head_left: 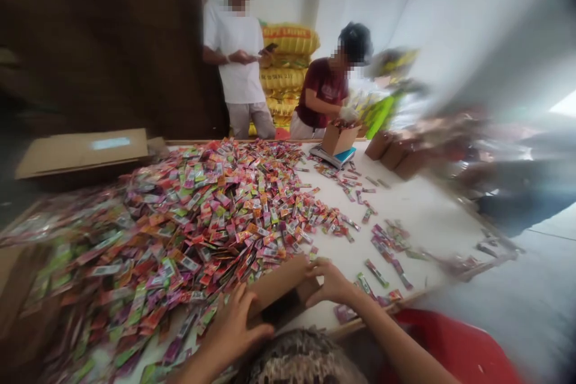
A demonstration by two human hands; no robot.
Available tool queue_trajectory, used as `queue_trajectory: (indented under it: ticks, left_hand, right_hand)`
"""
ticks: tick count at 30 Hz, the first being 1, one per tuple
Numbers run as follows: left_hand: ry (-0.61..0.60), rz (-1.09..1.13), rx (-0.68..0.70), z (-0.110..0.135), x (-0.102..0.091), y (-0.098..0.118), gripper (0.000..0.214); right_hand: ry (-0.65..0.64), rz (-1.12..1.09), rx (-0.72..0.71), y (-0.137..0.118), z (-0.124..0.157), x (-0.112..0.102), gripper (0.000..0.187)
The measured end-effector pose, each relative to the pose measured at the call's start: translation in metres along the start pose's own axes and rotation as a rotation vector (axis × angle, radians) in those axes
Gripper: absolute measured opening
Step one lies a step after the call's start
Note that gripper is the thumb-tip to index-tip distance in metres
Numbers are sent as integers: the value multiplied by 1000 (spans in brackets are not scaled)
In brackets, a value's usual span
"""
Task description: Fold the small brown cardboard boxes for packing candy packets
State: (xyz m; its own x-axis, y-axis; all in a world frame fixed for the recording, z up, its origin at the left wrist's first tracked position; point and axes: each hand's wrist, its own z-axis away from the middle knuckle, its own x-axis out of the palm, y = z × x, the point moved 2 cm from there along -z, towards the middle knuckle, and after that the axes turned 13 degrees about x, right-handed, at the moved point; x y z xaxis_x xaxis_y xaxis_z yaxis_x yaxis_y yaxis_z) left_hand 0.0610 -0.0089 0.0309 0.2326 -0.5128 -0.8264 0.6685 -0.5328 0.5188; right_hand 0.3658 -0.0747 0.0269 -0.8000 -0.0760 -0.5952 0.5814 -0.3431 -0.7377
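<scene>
Here, left hand (234, 327) and right hand (330, 282) both gripping a small cardboard box (281, 291), beside heaped sachets (202, 216)

left hand (234, 327) and right hand (330, 282) on a small cardboard box (279, 288) at the near edge of a white table (423, 204), one at each end. just beyond the box, a big heap of bright sachets (202, 216), with loose sachets scattered to the right. at the far edge, a person in a maroon shirt (321, 93) bent over an open carton (338, 138). beside, a person in a white shirt (236, 54) standing, phone in hand. behind them, stacked yellow sacks (288, 66).
</scene>
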Motion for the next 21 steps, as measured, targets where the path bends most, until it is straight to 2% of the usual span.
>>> queue_trajectory:
  ticks: [3,5,6,8,11,13,16,17,19,21]
  left_hand:
    - [28,-175,-31,-23,13,29,45]
    - [18,-98,-16,-31,18,33,35]
    - [1,-23,-2,-31,18,32,37]
    - [-63,102,17,-26,14,28,52]
    - [-170,144,22,-16,4,27,79]
    - [-184,121,19,-14,-2,32,72]
    - [-174,17,23,-21,-9,42,54]
    - [-176,-22,27,-25,-11,44,49]
    - [-185,-72,27,-33,-14,46,47]
    - [-174,-83,35,-38,-12,44,50]
  right_hand:
    - [-9,81,175,-13,-7,-7,69]
    - [-17,115,254,-22,-7,-11,63]
    - [-18,134,274,-25,-5,-12,62]
    - [-20,200,228,-31,1,-8,65]
    - [-88,252,9,-37,16,9,59]
    - [-181,178,-59,-39,23,20,46]
    - [-237,62,51,-46,22,26,31]
    - [-212,58,109,-49,19,26,29]
    - [-46,122,171,-55,13,23,31]
    - [156,223,107,-60,9,23,34]
